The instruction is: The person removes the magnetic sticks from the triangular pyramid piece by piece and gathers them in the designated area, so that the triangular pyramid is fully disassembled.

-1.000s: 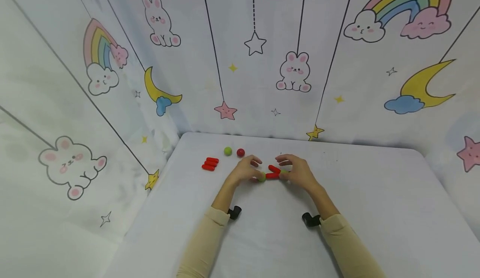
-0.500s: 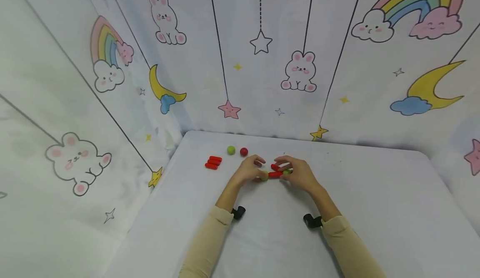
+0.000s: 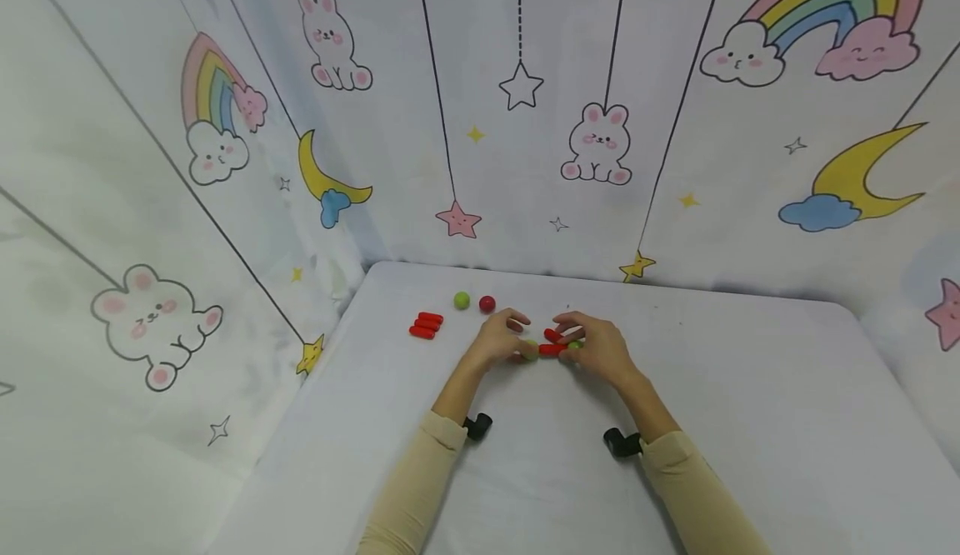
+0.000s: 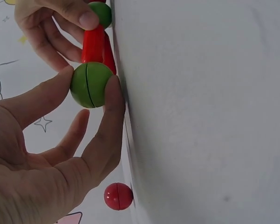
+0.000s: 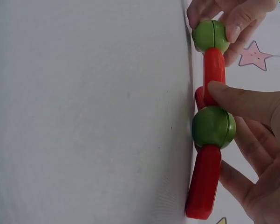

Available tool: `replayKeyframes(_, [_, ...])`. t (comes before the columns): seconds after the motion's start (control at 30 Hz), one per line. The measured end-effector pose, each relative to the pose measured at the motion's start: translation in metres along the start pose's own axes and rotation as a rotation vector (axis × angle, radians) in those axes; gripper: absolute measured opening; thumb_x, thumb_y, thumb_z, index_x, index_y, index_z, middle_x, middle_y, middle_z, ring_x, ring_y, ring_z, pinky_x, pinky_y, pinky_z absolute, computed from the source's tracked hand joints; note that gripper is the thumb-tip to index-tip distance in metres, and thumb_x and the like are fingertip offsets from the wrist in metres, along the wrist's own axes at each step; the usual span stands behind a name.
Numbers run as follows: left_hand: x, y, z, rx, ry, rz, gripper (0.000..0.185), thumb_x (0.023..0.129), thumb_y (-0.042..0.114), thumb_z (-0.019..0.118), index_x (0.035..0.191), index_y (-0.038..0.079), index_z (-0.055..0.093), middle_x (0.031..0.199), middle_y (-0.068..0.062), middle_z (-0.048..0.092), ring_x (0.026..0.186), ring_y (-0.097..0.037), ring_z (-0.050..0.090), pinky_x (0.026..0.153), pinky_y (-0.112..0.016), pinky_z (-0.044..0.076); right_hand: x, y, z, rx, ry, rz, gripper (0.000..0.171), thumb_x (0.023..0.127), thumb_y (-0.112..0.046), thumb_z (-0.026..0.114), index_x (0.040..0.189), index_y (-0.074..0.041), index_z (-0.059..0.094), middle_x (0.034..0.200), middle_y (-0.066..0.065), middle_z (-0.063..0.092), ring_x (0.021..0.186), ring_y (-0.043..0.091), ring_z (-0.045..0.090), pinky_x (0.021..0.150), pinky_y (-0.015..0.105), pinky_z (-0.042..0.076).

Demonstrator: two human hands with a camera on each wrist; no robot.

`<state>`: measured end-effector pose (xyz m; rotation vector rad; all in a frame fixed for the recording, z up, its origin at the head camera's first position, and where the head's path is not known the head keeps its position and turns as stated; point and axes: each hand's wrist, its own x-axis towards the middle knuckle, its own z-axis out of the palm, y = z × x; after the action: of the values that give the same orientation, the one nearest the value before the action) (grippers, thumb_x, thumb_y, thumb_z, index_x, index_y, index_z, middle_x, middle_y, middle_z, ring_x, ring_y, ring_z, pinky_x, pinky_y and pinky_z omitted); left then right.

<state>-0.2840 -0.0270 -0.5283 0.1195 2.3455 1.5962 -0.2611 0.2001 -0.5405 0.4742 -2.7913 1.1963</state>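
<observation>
Within left grip [image 4: 67, 171]: green ball [image 4: 99, 86], touching red rod [image 4: 92, 46].

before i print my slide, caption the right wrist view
Left hand pinching a green ball, right hand touching the adjoining red rod.

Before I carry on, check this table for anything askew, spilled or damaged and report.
Nothing stands out. The three loose red sticks lie side by side, and nothing looks spilled or broken. The line on the linked green balls seems a built-in groove, since the loose red ball has one too.
</observation>
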Motion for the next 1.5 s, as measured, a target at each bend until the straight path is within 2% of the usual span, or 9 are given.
replayKeyframes(0.1, [0.001,0.000,-0.002,-0.041,-0.004,-0.004,0.054,0.081,0.003,0.088,0.130,0.003,0.066,0.126,-0.019,0.064,0.100,-0.028,0.064,0.079,-0.036,0.063,0.000,0.000,-0.001,0.002,0.011,0.003,0.062,0.079,-0.002,0.091,0.135,-0.014,0.067,0.117,0.005,0.076,0.100,0.023,0.076,0.082,0.044,0.061])
replayKeyframes(0.17, [0.002,0.000,-0.003,-0.084,-0.011,-0.005,0.055,0.081,0.000,0.086,0.132,0.001,0.065,0.127,-0.021,0.063,0.099,-0.028,0.065,0.080,-0.038,0.064,0.001,0.001,-0.002,0.012,0.014,0.004,0.064,0.078,-0.002,0.091,0.136,-0.014,0.067,0.115,0.004,0.076,0.099,0.022,0.076,0.080,0.043,0.062])
replayKeyframes(0.33, [0.006,-0.005,-0.005,-0.215,-0.048,-0.017,0.056,0.083,-0.007,0.082,0.135,-0.004,0.061,0.128,-0.026,0.058,0.096,-0.029,0.067,0.081,-0.043,0.064,0.002,0.004,-0.004,0.037,0.012,0.012,0.068,0.077,-0.004,0.093,0.138,-0.012,0.066,0.113,0.004,0.075,0.098,0.022,0.076,0.074,0.035,0.061])
replayKeyframes(0.5, [0.007,-0.008,-0.010,-0.279,-0.067,-0.054,0.058,0.085,-0.004,0.081,0.139,-0.003,0.059,0.132,-0.027,0.057,0.098,-0.028,0.069,0.086,-0.044,0.063,0.001,0.006,-0.006,0.088,-0.004,0.056,0.071,0.077,-0.007,0.093,0.141,-0.012,0.064,0.114,0.003,0.074,0.100,0.021,0.076,0.070,0.030,0.060])
replayKeyframes(0.8, [0.006,-0.004,-0.012,-0.273,-0.058,-0.080,0.060,0.085,-0.001,0.082,0.141,0.000,0.058,0.135,-0.027,0.057,0.100,-0.027,0.069,0.089,-0.041,0.062,0.001,0.011,-0.004,0.097,0.010,0.066,0.072,0.076,-0.010,0.094,0.142,-0.017,0.064,0.113,0.000,0.074,0.100,0.019,0.076,0.070,0.028,0.060])
replayKeyframes(1.0, [0.007,-0.008,-0.014,-0.327,-0.067,-0.092,0.062,0.085,-0.004,0.081,0.142,-0.002,0.057,0.136,-0.027,0.055,0.101,-0.030,0.069,0.088,-0.045,0.062,0.001,0.014,-0.001,0.107,0.019,0.041,0.073,0.075,-0.010,0.095,0.142,-0.014,0.064,0.111,0.001,0.074,0.099,0.020,0.077,0.070,0.029,0.061])
replayKeyframes(1.27, [0.007,-0.010,-0.019,-0.278,-0.074,-0.082,0.060,0.085,0.000,0.082,0.141,0.001,0.059,0.136,-0.025,0.058,0.105,-0.028,0.068,0.093,-0.041,0.060,0.001,0.009,0.001,0.117,0.011,0.063,0.072,0.076,-0.011,0.095,0.142,-0.012,0.065,0.112,0.002,0.074,0.098,0.020,0.077,0.069,0.029,0.060])
replayKeyframes(1.5, [0.008,-0.013,-0.029,-0.296,-0.094,-0.087,0.062,0.087,0.001,0.081,0.144,0.001,0.057,0.141,-0.024,0.057,0.109,-0.028,0.069,0.098,-0.041,0.058,0.001,0.008,0.000,0.130,-0.001,0.065,0.071,0.076,-0.011,0.094,0.141,-0.010,0.065,0.114,0.005,0.073,0.098,0.020,0.077,0.068,0.029,0.059])
